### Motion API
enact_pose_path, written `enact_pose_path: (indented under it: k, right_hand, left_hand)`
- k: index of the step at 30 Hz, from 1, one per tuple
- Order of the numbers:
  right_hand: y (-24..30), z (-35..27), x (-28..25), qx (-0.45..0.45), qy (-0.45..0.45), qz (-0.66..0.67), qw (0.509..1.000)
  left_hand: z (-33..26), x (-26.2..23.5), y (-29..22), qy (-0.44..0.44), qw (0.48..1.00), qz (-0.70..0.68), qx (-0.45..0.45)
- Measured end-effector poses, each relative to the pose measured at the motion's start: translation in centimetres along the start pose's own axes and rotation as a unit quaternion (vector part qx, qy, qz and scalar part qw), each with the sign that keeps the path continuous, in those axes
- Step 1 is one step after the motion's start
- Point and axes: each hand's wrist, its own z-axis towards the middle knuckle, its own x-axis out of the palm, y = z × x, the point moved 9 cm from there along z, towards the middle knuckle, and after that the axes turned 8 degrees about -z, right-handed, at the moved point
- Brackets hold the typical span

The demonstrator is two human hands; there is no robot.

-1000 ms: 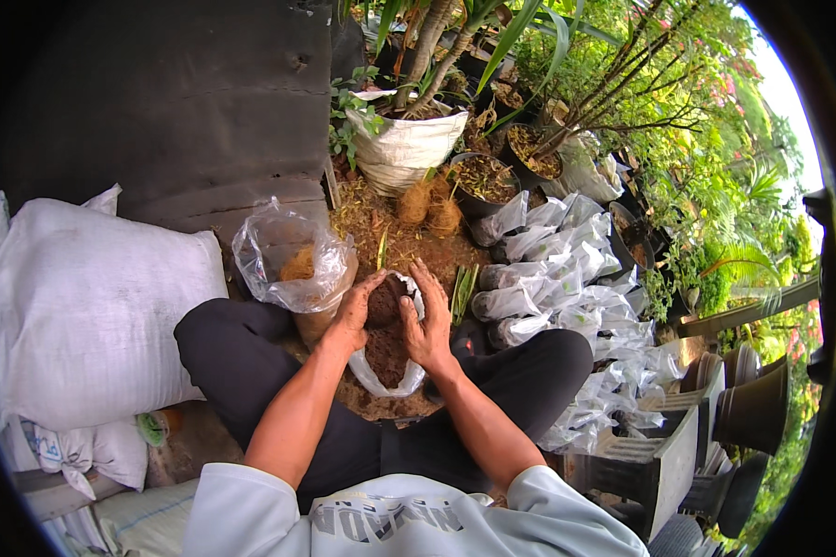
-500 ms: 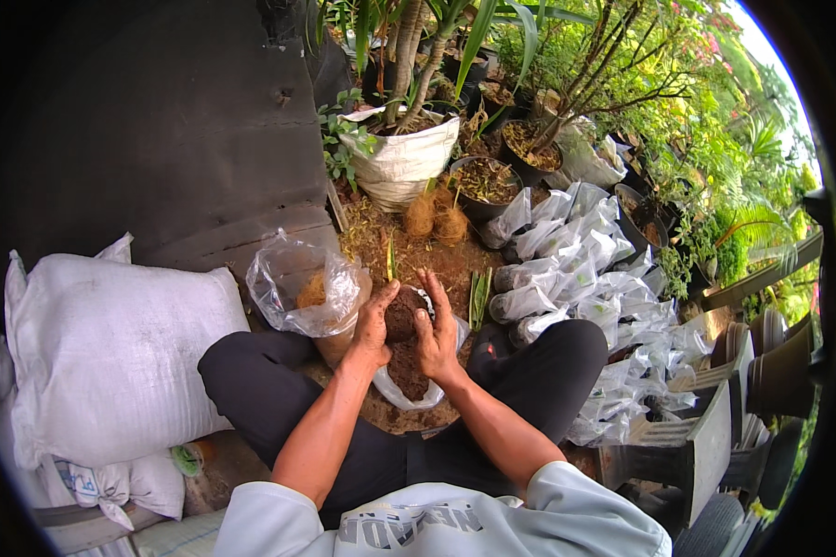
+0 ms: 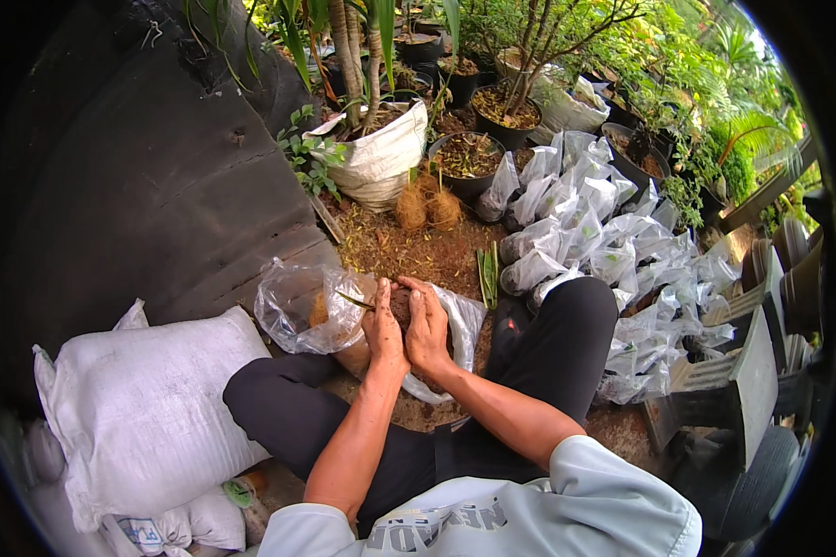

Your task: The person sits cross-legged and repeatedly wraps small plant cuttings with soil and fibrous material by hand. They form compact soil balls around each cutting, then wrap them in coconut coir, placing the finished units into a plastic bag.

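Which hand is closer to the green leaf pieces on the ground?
Right. The right hand is apart from the leaf pieces, to their left; the left hand is farther left.

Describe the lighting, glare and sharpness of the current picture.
Head view, edges: the fisheye corners fall to black; head view, right: the plastic bags catch pale glare; head view, left: the dark panel shows little detail; head view, centre: the left hand and right hand look fairly sharp, the soil between them shaded.
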Motion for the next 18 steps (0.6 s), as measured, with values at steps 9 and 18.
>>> enact_pose_path:
  k: [9, 18]
  right_hand:
    - [-0.9, 1.5, 0.5, 0.051, 0.01, 0.148, 0.988]
    - [-6.1, 0.7, 0.5, 0.302, -0.069, 0.35, 0.884]
  left_hand:
    - [0.7, 1.0, -1.8, 0.079, 0.986, -0.118, -0.092]
    - [-0.4, 1.6, -0.5, -0.001, 0.996, -0.035, -0.083]
